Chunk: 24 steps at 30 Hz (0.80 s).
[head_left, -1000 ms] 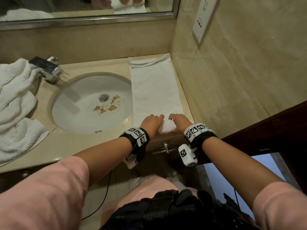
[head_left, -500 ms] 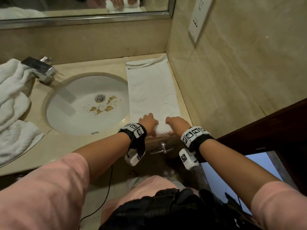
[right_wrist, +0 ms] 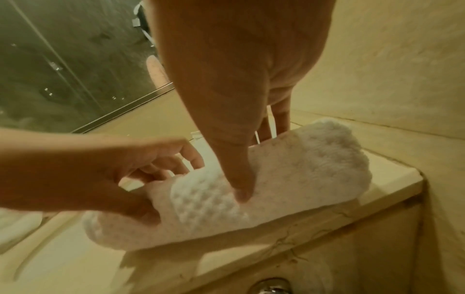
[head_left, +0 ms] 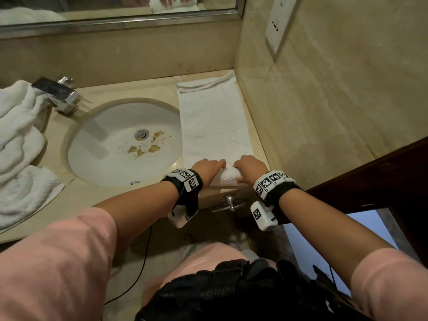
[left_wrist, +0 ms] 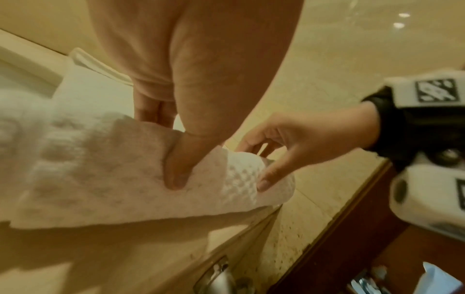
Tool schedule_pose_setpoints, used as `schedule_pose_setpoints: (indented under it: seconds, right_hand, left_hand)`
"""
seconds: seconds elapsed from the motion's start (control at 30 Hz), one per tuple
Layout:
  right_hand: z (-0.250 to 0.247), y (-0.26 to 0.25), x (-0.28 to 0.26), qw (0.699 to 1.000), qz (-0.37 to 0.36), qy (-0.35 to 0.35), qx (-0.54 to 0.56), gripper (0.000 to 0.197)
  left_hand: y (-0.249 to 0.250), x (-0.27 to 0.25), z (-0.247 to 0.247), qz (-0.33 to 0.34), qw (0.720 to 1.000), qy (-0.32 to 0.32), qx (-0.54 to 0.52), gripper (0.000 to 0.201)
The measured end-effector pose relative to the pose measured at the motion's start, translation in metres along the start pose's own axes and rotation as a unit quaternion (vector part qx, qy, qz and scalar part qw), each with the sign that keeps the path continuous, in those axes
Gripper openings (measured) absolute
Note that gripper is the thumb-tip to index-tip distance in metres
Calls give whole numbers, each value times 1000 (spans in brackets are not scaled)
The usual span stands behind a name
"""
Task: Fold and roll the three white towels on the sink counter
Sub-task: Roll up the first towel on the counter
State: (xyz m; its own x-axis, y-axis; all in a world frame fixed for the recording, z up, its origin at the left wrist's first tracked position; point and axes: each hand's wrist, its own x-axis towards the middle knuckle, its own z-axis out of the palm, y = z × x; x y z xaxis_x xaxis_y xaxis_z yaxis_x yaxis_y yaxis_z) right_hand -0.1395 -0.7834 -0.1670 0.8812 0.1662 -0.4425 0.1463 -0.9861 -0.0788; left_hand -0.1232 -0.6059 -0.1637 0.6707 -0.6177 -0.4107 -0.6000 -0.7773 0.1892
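A white towel [head_left: 208, 126] lies folded into a long strip on the counter [head_left: 104, 195], to the right of the sink. Its near end is wound into a small roll [head_left: 228, 178] at the counter's front edge. My left hand [head_left: 208, 169] grips the roll's left part and my right hand [head_left: 249, 166] grips its right part. In the left wrist view my left hand [left_wrist: 181, 151] has its thumb on the roll [left_wrist: 241, 175] and its fingers over the far side. In the right wrist view my right hand [right_wrist: 236, 159] holds the roll [right_wrist: 302, 169] the same way. More white towels [head_left: 20, 147] lie heaped at the counter's left.
The oval sink [head_left: 115, 147] has brown stains near the drain, and a chrome faucet [head_left: 55, 93] stands at its back left. A tiled wall [head_left: 324, 112] with a socket [head_left: 278, 24] borders the towel's right side. A cabinet knob [head_left: 230, 202] sticks out below the roll.
Both hands have shifted on the roll, their fingers now reaching further over its top. The flat strip has stayed where it was.
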Motion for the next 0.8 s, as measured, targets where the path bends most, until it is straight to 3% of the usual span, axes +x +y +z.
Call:
schedule_pose_setpoints:
  seconds: [0.2, 0.4, 0.5, 0.6, 0.7, 0.8]
  right_hand:
    - [5, -5, -15, 994, -49, 48, -88, 61]
    - [4, -16, -10, 993, -20, 29, -112, 39]
    - [-4, -11, 0, 995, -6, 7, -95, 34]
    - [-10, -7, 11, 998, 2, -27, -53, 48]
    - [-15, -3, 19, 999, 4, -42, -17, 54]
    - [-18, 1, 23, 998, 10, -51, 22, 49]
  left_hand:
    - [-13, 18, -11, -10, 997, -65, -39, 51]
    - [-16, 22, -17, 9, 996, -90, -5, 49]
    - [-13, 15, -11, 25, 997, -52, 45, 48]
    - [-2, 5, -7, 39, 992, 10, 122, 37]
    - [11, -3, 2, 4, 991, 11, 133, 31]
    - [16, -2, 15, -12, 994, 13, 111, 46]
